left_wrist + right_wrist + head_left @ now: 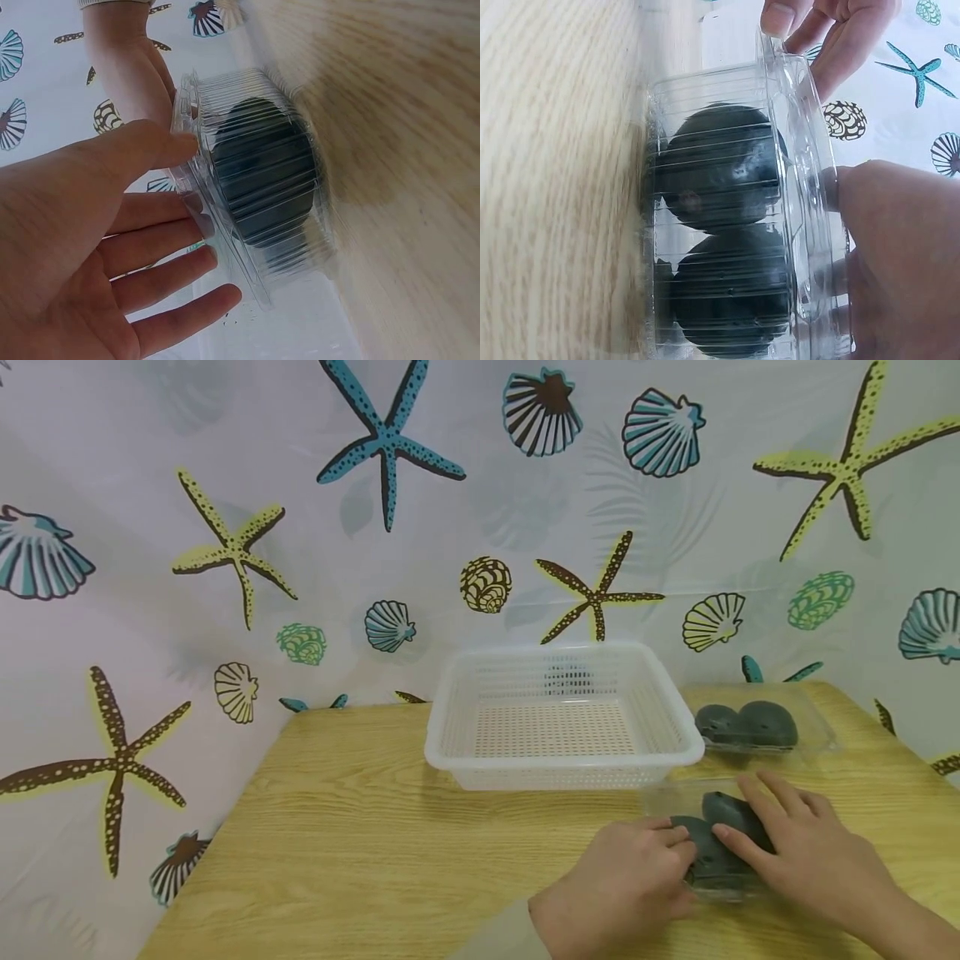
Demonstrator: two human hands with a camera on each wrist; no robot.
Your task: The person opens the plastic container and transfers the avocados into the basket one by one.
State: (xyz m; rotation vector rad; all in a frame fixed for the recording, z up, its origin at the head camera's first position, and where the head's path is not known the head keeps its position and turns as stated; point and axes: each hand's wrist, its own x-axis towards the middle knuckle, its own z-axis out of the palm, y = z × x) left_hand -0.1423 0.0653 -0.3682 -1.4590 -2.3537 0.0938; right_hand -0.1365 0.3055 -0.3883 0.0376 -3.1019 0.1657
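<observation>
Clear clamshell [716,860] of dark avocados [731,827], both hands engaged.
Left hand [626,881] open against rim, right hand [806,852] flat on lid; liable to slide or tip if pressed unevenly.

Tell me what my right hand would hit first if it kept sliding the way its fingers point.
Probably the left hand: the right hand lies on the near clear clamshell box of dark avocados, fingers pointing left toward it. Depth is unclear.

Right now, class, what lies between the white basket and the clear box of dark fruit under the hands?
Only bare wooden table shows between the white basket and the clear box under the hands. The head view shows this.
</observation>
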